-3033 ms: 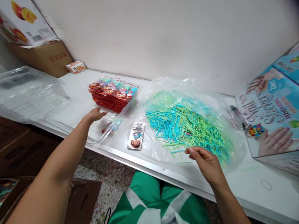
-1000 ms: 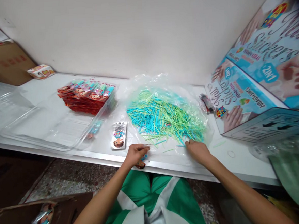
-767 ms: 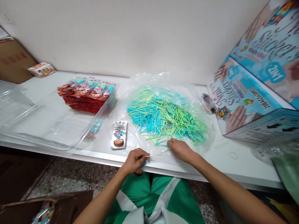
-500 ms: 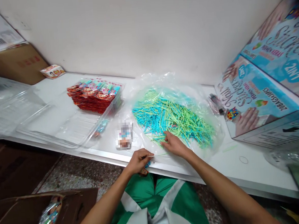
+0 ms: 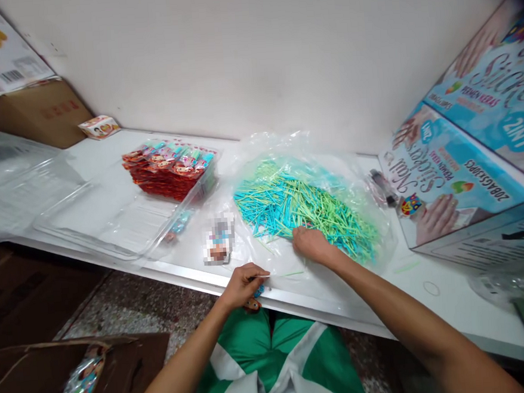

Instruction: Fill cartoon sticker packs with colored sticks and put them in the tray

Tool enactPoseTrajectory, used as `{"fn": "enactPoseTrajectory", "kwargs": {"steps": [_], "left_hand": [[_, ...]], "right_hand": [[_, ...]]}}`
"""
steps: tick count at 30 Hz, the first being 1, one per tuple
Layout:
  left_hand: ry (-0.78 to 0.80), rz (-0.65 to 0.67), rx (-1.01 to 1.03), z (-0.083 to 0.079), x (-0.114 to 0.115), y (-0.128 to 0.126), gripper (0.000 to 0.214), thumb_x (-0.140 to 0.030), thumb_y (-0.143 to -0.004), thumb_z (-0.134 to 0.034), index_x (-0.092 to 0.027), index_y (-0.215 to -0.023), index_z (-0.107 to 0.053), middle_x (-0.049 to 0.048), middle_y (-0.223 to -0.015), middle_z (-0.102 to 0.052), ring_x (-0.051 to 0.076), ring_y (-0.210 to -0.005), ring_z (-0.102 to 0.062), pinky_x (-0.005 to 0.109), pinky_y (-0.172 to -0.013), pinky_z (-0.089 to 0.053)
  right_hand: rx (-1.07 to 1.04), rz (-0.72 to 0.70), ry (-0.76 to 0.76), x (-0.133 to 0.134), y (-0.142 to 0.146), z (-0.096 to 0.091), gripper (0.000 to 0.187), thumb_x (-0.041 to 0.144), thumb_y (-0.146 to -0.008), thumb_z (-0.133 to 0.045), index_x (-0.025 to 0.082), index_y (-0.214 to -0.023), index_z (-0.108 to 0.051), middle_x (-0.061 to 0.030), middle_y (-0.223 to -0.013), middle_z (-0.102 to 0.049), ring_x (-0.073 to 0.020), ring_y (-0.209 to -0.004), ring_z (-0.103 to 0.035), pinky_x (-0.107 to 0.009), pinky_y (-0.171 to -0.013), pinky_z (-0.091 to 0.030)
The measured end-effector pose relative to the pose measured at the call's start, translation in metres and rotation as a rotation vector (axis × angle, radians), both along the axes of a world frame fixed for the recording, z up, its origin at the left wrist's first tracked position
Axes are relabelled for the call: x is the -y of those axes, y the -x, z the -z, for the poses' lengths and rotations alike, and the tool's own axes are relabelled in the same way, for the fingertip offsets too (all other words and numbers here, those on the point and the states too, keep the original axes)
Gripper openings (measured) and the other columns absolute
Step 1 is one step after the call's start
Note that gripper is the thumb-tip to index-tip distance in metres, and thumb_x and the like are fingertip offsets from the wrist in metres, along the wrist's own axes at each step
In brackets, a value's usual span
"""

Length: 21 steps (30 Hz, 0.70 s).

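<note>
My left hand (image 5: 242, 286) is closed at the table's front edge, pinching a small printed packet (image 5: 252, 305) whose blue and brown part hangs below the fingers. In front of my right hand (image 5: 311, 244) spreads a heap of thin green and blue sticks (image 5: 284, 198) on clear plastic. The right fingers are curled together at the heap's near edge; what they grip is hidden. One loose green stick (image 5: 293, 273) lies between the hands. Left of the heap lies a flat packet with a blurred print (image 5: 219, 240).
A clear tray (image 5: 199, 192) holds stacked red packets (image 5: 164, 178); a wide clear plastic tray (image 5: 99, 247) lies beside it. Blue printed boxes (image 5: 444, 172) stand at the right, a brown carton (image 5: 27, 114) at the back left. An open carton (image 5: 134, 361) with shiny packets sits below.
My right hand has shifted slightly right and its fingers, extended before, are now curled in at the heap. My left hand stays in place with the packet.
</note>
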<state>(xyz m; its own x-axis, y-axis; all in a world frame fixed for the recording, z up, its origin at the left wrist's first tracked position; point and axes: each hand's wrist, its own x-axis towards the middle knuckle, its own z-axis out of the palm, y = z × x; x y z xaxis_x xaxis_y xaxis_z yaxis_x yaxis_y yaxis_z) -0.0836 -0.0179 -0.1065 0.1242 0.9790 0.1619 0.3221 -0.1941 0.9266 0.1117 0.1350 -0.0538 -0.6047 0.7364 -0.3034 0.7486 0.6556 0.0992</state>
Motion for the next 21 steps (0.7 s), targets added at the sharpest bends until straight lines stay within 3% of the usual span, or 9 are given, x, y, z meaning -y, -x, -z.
{"fn": "enactPoseTrajectory", "kwargs": {"steps": [4,7,9,15,21], "left_hand": [[0.000,0.001,0.009,-0.001,-0.001,-0.001,0.023,-0.027,-0.084,-0.053,-0.018,-0.095,-0.070,0.0079,-0.085,-0.067,0.017,-0.081,-0.061,0.029,-0.074,-0.046],[0.010,0.003,0.016,-0.003,-0.001,-0.002,0.023,-0.028,-0.084,-0.053,-0.018,-0.095,-0.070,0.0078,-0.084,-0.067,0.017,-0.080,-0.060,0.029,-0.073,-0.047],[0.018,-0.004,0.014,-0.004,-0.001,-0.002,0.023,-0.028,-0.084,-0.053,-0.018,-0.095,-0.070,0.0079,-0.083,-0.067,0.017,-0.079,-0.060,0.029,-0.072,-0.047],[0.039,-0.007,-0.013,-0.003,-0.001,-0.002,0.023,-0.028,-0.084,-0.052,-0.019,-0.096,-0.070,0.0080,-0.087,-0.067,0.017,-0.081,-0.061,0.029,-0.072,-0.047],[0.030,-0.014,-0.003,-0.004,-0.002,-0.003,0.023,-0.028,-0.084,-0.053,-0.018,-0.096,-0.070,0.0082,-0.087,-0.067,0.017,-0.081,-0.060,0.029,-0.073,-0.047]], "right_hand": [[-0.130,0.086,-0.131,0.000,-0.019,-0.005,0.034,0.030,-0.094,-0.025,0.010,-0.105,-0.050,-0.0185,-0.104,-0.053,-0.0264,-0.098,-0.051,-0.035,-0.080,-0.037],[-0.435,0.204,-0.166,-0.002,-0.025,0.001,0.022,0.027,-0.090,-0.035,0.012,-0.095,-0.051,-0.0179,-0.104,-0.053,-0.0282,-0.103,-0.045,-0.038,-0.086,-0.032],[-0.635,0.296,-0.142,-0.006,-0.026,0.007,0.017,0.023,-0.087,-0.037,0.013,-0.090,-0.050,-0.0172,-0.099,-0.055,-0.0275,-0.099,-0.047,-0.037,-0.083,-0.033],[-0.906,0.424,-0.048,-0.016,-0.031,0.016,0.023,0.029,-0.092,-0.025,0.015,-0.103,-0.041,-0.0093,-0.082,-0.062,-0.0204,-0.072,-0.058,-0.029,-0.062,-0.040],[-1.180,0.486,-0.016,-0.005,-0.038,0.017,0.033,0.042,-0.094,-0.017,0.020,-0.093,-0.042,-0.0047,-0.078,-0.057,-0.0160,-0.070,-0.056,-0.029,-0.068,-0.045]]}}
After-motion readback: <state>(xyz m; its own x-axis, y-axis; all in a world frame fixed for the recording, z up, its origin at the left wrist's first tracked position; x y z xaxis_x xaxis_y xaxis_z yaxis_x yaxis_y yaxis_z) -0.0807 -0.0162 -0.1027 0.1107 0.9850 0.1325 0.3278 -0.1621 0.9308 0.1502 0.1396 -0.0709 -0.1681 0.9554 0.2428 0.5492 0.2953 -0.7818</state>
